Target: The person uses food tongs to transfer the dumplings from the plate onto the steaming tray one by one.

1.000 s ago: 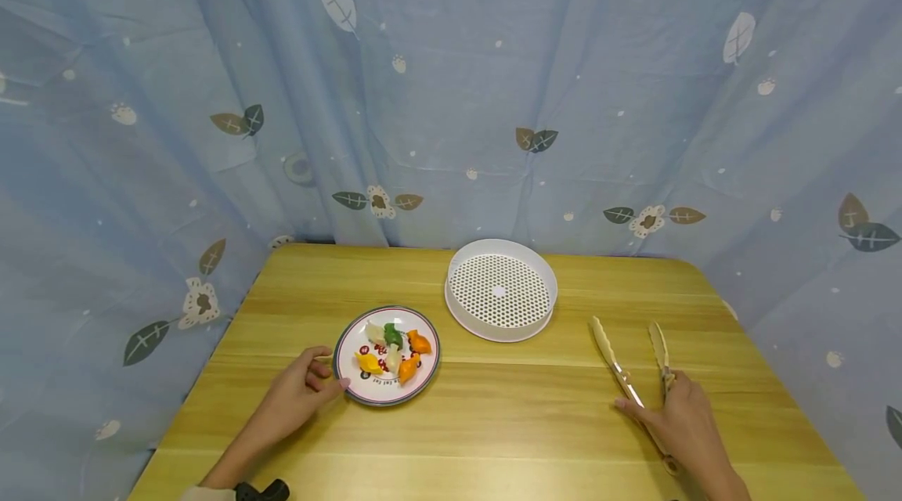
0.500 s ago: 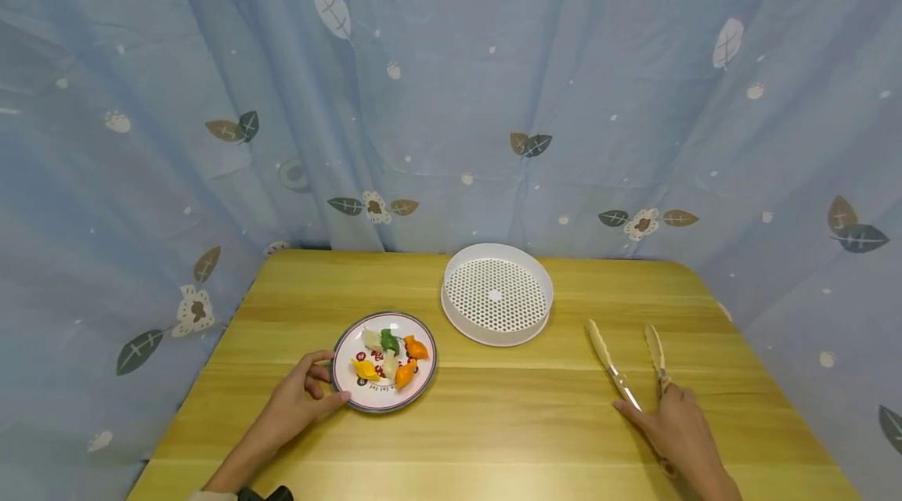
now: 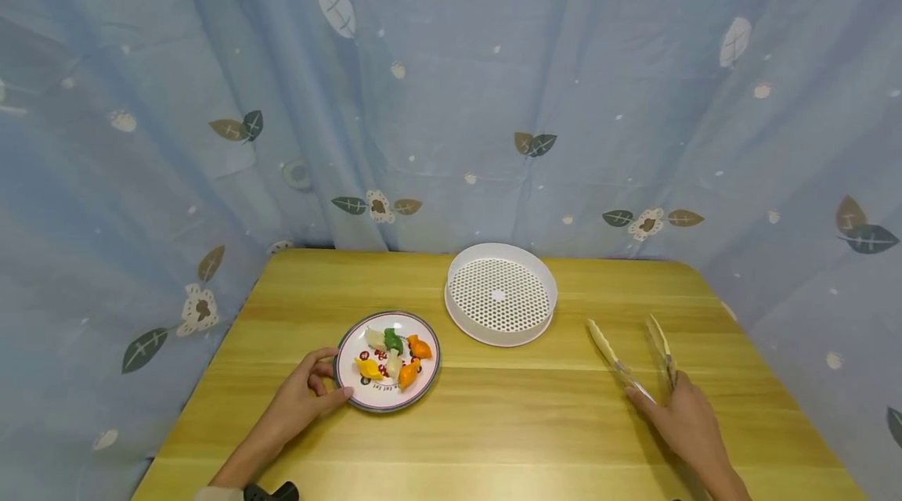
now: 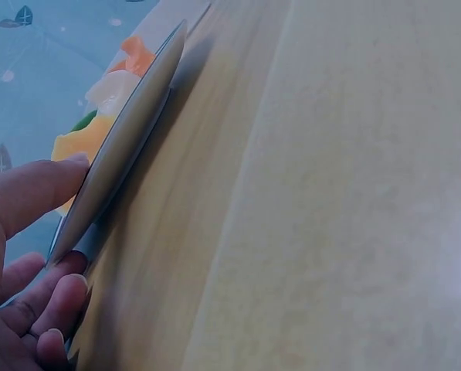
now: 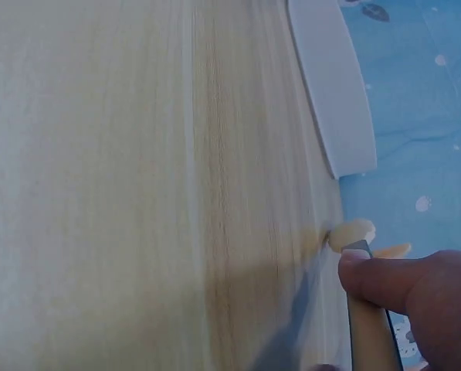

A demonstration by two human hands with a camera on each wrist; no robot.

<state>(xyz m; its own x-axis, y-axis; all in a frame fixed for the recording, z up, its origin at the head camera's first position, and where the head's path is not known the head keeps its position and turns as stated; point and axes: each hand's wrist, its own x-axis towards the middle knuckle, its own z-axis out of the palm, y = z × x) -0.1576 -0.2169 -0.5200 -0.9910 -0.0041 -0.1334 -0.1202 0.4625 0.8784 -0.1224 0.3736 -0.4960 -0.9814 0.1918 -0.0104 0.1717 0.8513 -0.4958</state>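
My left hand (image 3: 299, 399) pinches the near left rim of a round white plate (image 3: 422, 382) with a dark edge. Its thumb lies over the rim, and in the left wrist view the fingers (image 4: 64, 301) reach under the plate's edge. Several small dumpling-shaped pieces lie on the plate: yellow (image 3: 369, 369), orange (image 3: 419, 347), green (image 3: 393, 340) and whitish ones. On the right, my right hand (image 3: 680, 419) grips a pair of metal tongs (image 3: 622, 366) with cream tips, thumb on one arm and fingers on the other. The tongs' arms are spread apart; their rear end is hidden by the hand.
A white round steamer tray (image 3: 500, 333) with a perforated base stands at the back middle of the wooden table (image 3: 493, 423). Blue patterned curtain (image 3: 451, 94) hangs behind and at both sides of the table.
My right hand has raised the tongs slightly off the table, and their rear end has gone out of sight. The left thumb has come further onto the plate's rim.
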